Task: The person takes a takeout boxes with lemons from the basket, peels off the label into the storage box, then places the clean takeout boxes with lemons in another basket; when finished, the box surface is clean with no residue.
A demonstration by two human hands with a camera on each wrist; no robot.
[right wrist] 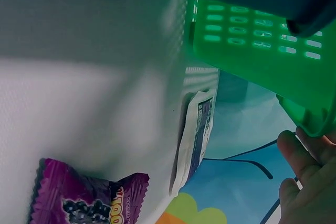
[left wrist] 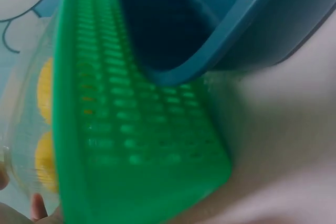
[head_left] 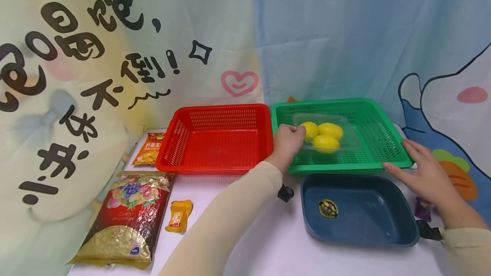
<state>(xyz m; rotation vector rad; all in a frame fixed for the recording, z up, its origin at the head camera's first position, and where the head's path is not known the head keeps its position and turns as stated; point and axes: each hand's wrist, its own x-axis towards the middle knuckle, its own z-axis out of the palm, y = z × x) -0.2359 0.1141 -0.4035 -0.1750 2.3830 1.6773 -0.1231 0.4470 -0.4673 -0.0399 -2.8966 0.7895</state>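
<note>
A green basket (head_left: pixel 345 166) stands at the back right of the white table. Inside it sits a clear plastic container (head_left: pixel 350 139) holding three yellow lemons (head_left: pixel 326 136). My left hand (head_left: pixel 299 130) reaches over the basket's left side and grips the container's near-left edge. The left wrist view shows the basket's wall (left wrist: pixel 131 145) up close, with the lemons (left wrist: pixel 44 90) blurred behind it. My right hand (head_left: pixel 399 156) lies flat, its straight fingers (right wrist: pixel 304 182) touching the basket's front right corner (right wrist: pixel 310 119).
An empty red basket (head_left: pixel 215 139) stands left of the green one. A dark blue tray (head_left: pixel 368 220) lies in front. A large candy bag (head_left: pixel 126 216), an orange packet (head_left: pixel 149 148) and a small yellow packet (head_left: pixel 178 215) lie left. A purple packet (right wrist: pixel 84 203) lies at the right edge.
</note>
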